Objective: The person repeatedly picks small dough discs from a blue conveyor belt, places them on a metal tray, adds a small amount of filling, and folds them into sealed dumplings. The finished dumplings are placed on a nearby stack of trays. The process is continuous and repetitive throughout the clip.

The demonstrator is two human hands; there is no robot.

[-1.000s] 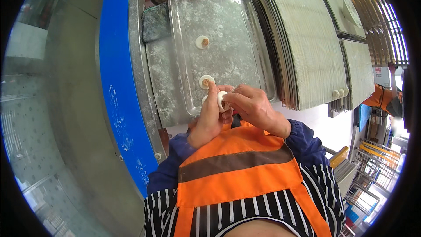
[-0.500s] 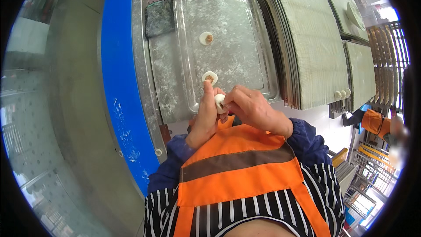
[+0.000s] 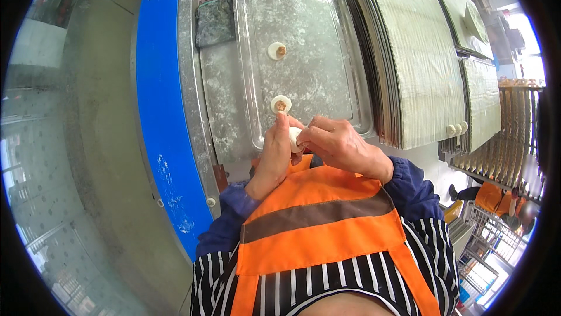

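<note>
My left hand (image 3: 273, 155) and my right hand (image 3: 339, 143) meet just above my orange apron, fingers pinched together around a small white dumpling (image 3: 295, 139). Both hands hover at the near edge of a floured metal tray (image 3: 318, 79). On that tray lie two round white dumpling wrappers with brown filling in the middle, one close to my fingertips (image 3: 281, 104) and one farther away (image 3: 276, 51).
A steel counter (image 3: 219, 100) with a blue edge strip (image 3: 163, 111) runs along the left. A dark stone slab (image 3: 215, 21) lies beside the tray. Stacks of woven trays (image 3: 409, 53) stand at the right, with wire racks (image 3: 497, 228) further right.
My hands have stayed together at the tray's near edge, working the dumpling. The view has shifted slightly; the two filled wrappers remain in place.
</note>
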